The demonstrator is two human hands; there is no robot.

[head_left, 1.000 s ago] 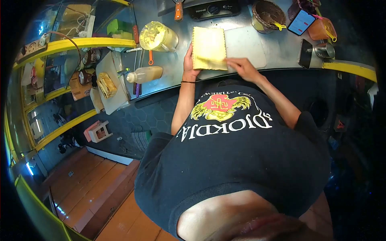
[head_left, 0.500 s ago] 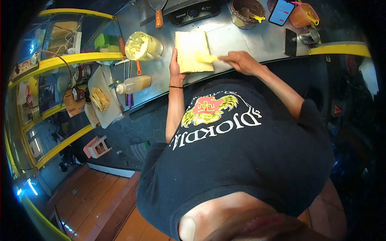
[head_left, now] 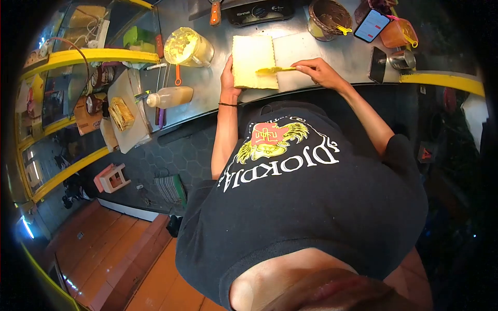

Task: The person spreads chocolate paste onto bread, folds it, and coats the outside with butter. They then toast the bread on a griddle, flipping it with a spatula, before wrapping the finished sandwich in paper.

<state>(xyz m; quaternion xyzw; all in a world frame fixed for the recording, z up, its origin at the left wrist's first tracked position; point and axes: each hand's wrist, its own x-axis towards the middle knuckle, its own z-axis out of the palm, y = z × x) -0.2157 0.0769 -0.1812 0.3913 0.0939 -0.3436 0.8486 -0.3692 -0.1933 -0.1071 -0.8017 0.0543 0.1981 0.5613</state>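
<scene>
A rectangular slab of bread (head_left: 252,57) with wavy edges lies over the metal counter, its top pale yellow. My left hand (head_left: 228,81) grips its left side near the lower corner, fingers partly hidden under it. My right hand (head_left: 322,73) is closed around the handle of a yellow spreader (head_left: 275,69), whose flat end touches the lower right part of the slab. Left of the slab stands a clear tub (head_left: 189,47) smeared with yellow spread. A squeeze bottle (head_left: 171,97) lies below the tub.
A bowl of dark spread (head_left: 329,19), a lit phone (head_left: 371,25), an orange container (head_left: 398,33), a dark phone (head_left: 377,65) and a metal cup (head_left: 402,60) are at the right. A stove (head_left: 260,12) is behind. Sliced bread (head_left: 121,114) sits at the left.
The spreader has moved slightly left and up over the slab, with my right hand still on its handle. My left hand keeps its hold. The whole view has shifted a little.
</scene>
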